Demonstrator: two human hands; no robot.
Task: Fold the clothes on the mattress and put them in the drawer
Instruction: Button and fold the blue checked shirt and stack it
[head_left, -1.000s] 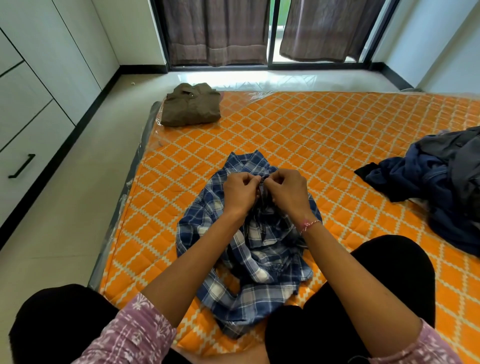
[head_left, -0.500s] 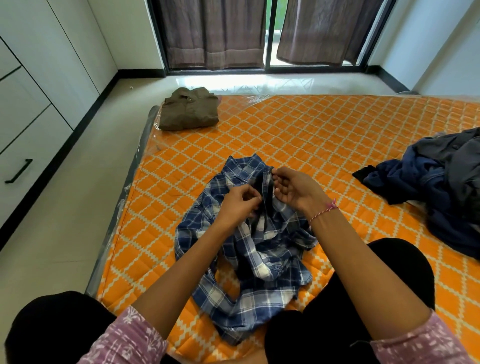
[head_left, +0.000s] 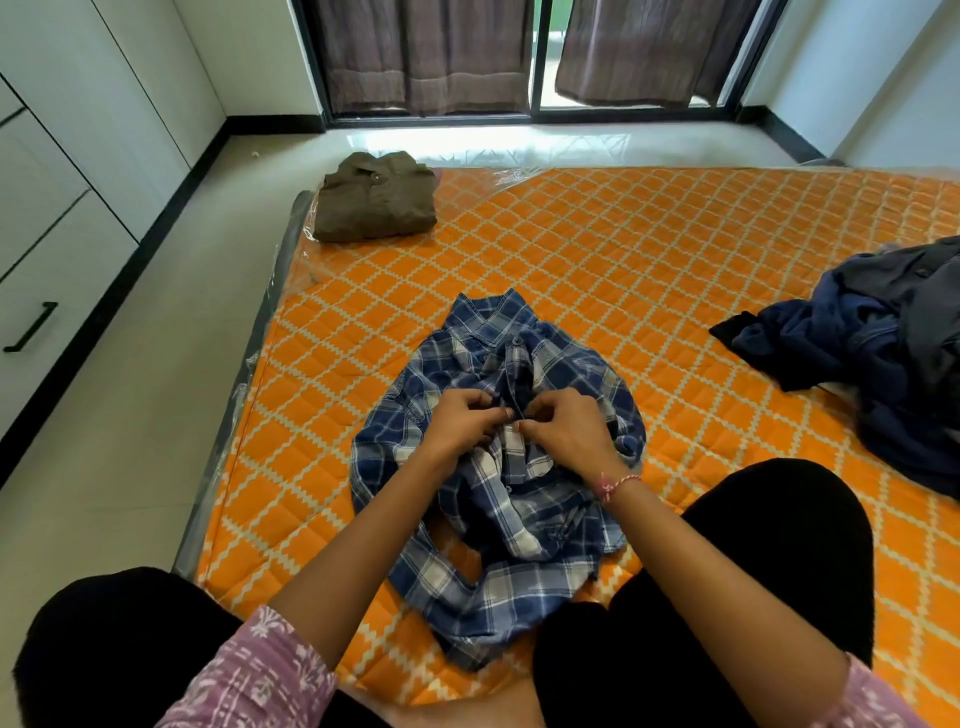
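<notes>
A blue and white plaid shirt (head_left: 483, 519) lies rumpled on the orange mattress (head_left: 649, 270) in front of my knees, its collar pointing away from me. My left hand (head_left: 462, 421) and my right hand (head_left: 563, 434) meet over the shirt's button strip, each pinching the fabric at its front opening. A folded brown shirt (head_left: 374, 200) rests at the mattress's far left corner. A heap of dark blue and grey clothes (head_left: 872, 353) lies unfolded at the right. White drawers with a black handle (head_left: 31, 327) line the left wall.
Pale tiled floor (head_left: 145, 395) runs between the mattress's left edge and the drawer cabinets. Brown curtains (head_left: 426, 52) hang over a glass door at the far wall. My black-clad knees (head_left: 779, 545) frame the shirt on both sides.
Both hands have moved down the shirt front, from near the collar to a lower spot on the button strip, and come together again after briefly parting.
</notes>
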